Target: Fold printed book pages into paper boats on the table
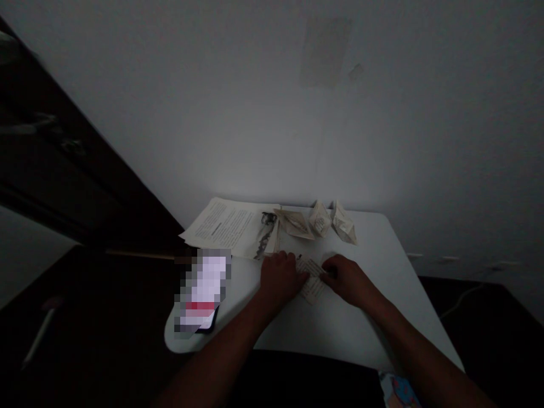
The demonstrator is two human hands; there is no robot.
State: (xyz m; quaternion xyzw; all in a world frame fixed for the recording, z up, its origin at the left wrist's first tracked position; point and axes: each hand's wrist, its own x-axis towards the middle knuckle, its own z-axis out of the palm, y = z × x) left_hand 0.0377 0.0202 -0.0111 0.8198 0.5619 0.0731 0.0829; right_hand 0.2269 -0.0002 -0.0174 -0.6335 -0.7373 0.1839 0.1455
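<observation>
A small folded sheet of printed paper (312, 279) lies on the white table between my two hands, turned with one corner toward me. My left hand (278, 276) holds its left side, thumb pressing on the print and fingers bent at the far edge. At the right edge, my right hand (346, 279) pinches the sheet between thumb and curled fingers. Just beyond my hands stand folded paper boats: one on the left (294, 222), one in the middle (320, 220) and one on the right (343, 222). The fingertips are partly hidden in dim light.
An open stack of printed pages (229, 224) lies at the table's back left. In front of it is a phone (206, 323), its lit screen pixelated. The white table (314, 334) stands against a pale wall (255, 113). A dark door (72, 130) is at left.
</observation>
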